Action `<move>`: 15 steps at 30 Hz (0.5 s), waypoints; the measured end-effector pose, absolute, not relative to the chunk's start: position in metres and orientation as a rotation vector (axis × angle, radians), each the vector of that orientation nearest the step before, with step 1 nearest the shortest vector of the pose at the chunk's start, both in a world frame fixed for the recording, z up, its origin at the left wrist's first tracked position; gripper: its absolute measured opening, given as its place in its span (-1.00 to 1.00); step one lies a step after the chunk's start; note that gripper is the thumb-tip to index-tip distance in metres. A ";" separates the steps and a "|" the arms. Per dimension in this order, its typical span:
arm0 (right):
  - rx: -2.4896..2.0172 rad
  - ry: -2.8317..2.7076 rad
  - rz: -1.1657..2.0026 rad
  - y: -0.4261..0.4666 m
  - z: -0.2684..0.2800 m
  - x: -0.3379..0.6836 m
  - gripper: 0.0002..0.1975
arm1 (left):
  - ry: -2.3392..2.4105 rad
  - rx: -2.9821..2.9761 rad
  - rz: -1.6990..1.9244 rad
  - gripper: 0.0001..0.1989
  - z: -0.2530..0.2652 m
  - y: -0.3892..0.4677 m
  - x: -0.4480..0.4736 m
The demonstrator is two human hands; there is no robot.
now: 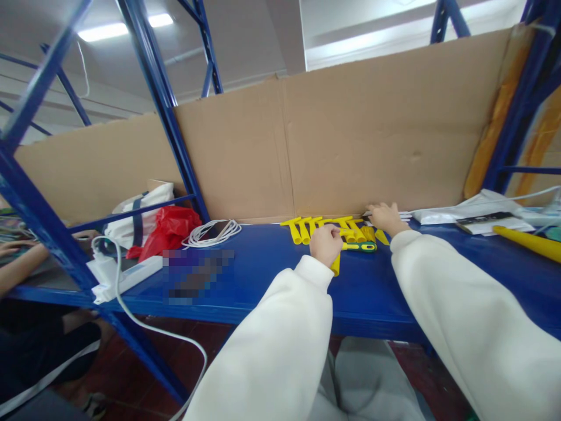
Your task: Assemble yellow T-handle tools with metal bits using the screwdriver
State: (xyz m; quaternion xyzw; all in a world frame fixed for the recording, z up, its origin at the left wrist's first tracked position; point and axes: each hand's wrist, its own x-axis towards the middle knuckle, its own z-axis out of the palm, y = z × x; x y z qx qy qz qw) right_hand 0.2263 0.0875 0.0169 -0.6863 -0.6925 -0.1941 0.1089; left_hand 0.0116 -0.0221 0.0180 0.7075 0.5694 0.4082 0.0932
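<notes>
"White sleeves (284,333) are coming first, stretching over grey trousers (368,374) toward the blue bench (263,263). What is the left hand (326,244) doing?"

"It's hovering low, just past twelve o'clock, its fingers bunching closely together. One yellow tube end (335,266) is poking out beneath it, but I'm not seeing whether the fingers are gripping it."

"And just beyond?"

"A green-and-yellow handle (367,247) is lying just to its right. Behind, between twelve and one, yellow T-shaped pieces (304,233) are lying in a row, their crossbars pointing toward the back."

"The right hand (385,217)?"

"At one o'clock, it is resting farther back, fingers partly spreading at the row's right end. Whether it's holding anything, I'm not able to tell."

"Around ten I'm noticing a white power strip (140,273), with another person's forearm (21,269) showing past the post."

"At eleven a white cable coil (214,233) is lying beside a red bag (175,225). Farthest back, a cardboard panel (377,128) is standing behind everything on the bench, under the ceiling light (103,31)."
</notes>
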 end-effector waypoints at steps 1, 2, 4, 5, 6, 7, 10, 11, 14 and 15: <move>-2.027 -2.055 -0.612 0.087 0.017 0.225 -0.54 | 1.693 2.102 1.205 -0.67 0.018 -0.022 0.012; -2.027 -2.073 -0.656 0.085 0.017 0.224 -0.55 | 1.696 2.105 1.198 -0.67 0.018 -0.023 0.012; -2.008 -2.095 -0.735 0.080 0.017 0.223 -0.54 | 1.703 2.107 1.190 -0.67 0.019 -0.023 0.012; -1.990 -2.092 -0.765 0.078 0.017 0.223 -0.54 | 1.705 2.107 1.191 -0.67 0.019 -0.023 0.012; -1.972 -2.080 -0.788 0.075 0.017 0.223 -0.54 | 1.705 2.105 1.195 -0.67 0.019 -0.023 0.012; -1.951 -2.058 -0.805 0.072 0.017 0.224 -0.55 | 1.702 2.103 1.199 -0.68 0.019 -0.023 0.012; -1.886 -1.975 -0.833 0.067 0.019 0.225 -0.55 | 1.694 2.086 1.216 -0.69 0.019 -0.022 0.011; -1.859 -1.947 -0.834 0.065 0.019 0.225 -0.55 | 1.686 2.077 1.226 -0.69 0.018 -0.021 0.011; -1.724 -1.849 -0.819 0.061 0.022 0.223 -0.57 | 1.629 2.027 1.281 -0.71 0.016 -0.017 0.011; -1.664 -1.813 -0.806 0.059 0.023 0.221 -0.58 | 1.598 1.996 1.307 -0.71 0.016 -0.014 0.011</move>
